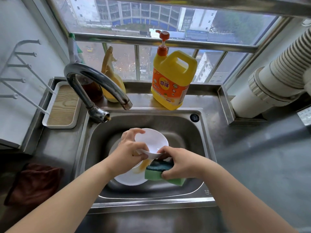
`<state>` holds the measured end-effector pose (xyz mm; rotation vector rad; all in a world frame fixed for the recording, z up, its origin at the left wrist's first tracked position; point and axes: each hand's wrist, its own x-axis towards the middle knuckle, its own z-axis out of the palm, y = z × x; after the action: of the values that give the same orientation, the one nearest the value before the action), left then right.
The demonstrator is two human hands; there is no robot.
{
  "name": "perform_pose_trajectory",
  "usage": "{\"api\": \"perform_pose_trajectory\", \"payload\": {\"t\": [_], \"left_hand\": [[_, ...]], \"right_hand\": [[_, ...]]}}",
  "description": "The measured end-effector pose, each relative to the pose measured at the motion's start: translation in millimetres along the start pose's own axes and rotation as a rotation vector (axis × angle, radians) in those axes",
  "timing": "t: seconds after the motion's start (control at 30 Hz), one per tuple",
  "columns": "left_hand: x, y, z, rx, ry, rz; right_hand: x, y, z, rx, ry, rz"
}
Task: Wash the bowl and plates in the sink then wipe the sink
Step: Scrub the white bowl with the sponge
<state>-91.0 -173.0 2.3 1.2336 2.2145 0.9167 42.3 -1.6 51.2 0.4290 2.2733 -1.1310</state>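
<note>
Over the stainless-steel sink (204,132), the left hand (129,148) grips a tilted white ceramic bowl (151,140) — the right hand (180,163) clutches a green rectangular sponge (156,174) above a sauce-smeared white plate (129,179).

Steel counter (235,148): detergent jug (171,79), cloth (33,184).

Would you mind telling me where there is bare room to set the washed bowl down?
Bare steel right of the sink; some between it and the brown cloth. Crowded behind: detergent jug, spray bottle, faucet.
</note>
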Motion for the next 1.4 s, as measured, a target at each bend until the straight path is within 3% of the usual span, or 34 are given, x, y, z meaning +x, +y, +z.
{"api": "perform_pose_trajectory", "payload": {"t": [0.23, 0.47, 0.83, 1.27, 1.4], "left_hand": [[-0.6, -2.9, -6.1, -0.249, 0.067, -0.21], [-24.1, -22.6, 3.3, -0.216, -0.029, -0.422], [-32.1, -54.1, 25.8, -0.198, -0.12, -0.628], [-33.2, -103.8, 49.2, -0.253, -0.022, -0.895], [-26.7, -111.3, 49.8, -0.23, 0.01, -0.938]], "right_hand": [[4.3, 18.9, -15.5, -0.109, 0.112, 0.073], [14.6, 45.7, -14.4, -0.177, 0.109, 0.223], [89.7, 101.2, 27.0, 0.077, 0.054, 0.474], [114.0, 122.0, 33.7, 0.016, 0.058, 0.475], [104.3, 105.5, 32.6, -0.04, 0.164, 0.388]]}}
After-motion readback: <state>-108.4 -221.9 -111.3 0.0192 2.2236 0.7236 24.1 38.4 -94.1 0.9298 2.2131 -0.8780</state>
